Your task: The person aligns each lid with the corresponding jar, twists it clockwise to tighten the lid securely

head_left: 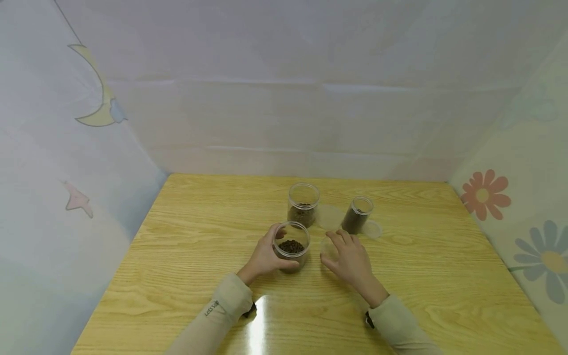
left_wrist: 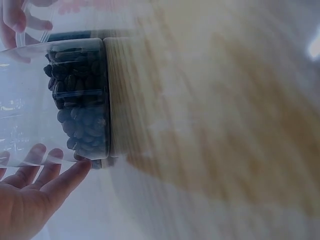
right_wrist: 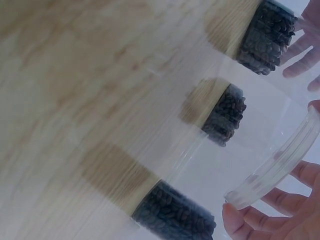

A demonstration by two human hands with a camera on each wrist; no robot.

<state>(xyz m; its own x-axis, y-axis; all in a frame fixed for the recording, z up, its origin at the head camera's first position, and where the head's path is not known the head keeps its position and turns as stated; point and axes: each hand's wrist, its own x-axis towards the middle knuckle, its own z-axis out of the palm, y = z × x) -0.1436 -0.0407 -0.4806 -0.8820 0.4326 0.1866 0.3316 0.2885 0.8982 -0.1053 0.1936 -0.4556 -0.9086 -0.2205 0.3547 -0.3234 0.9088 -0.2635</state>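
Observation:
A clear jar [head_left: 290, 259] partly filled with dark brown coffee beans stands on the wooden table, and my left hand [head_left: 265, 252] is wrapped around its left side, thumb in front and fingers behind. The jar's mouth is uncovered. In the left wrist view the beans [left_wrist: 77, 100] show through the wall, with fingers [left_wrist: 55, 185] against it. To the right of this jar, my right hand [head_left: 352, 259] holds a translucent round lid [head_left: 329, 249] by its edge. The right wrist view shows the lid [right_wrist: 277, 167] tilted between thumb and fingers, apart from the jar.
Behind the held jar stands another wide uncovered jar [head_left: 303, 215] of beans. A narrower uncovered jar [head_left: 354, 222] with dark contents is at the right. A large translucent lid [head_left: 330, 216] and a small one [head_left: 372, 229] lie beside them. Printed curtains enclose the table [head_left: 199, 217].

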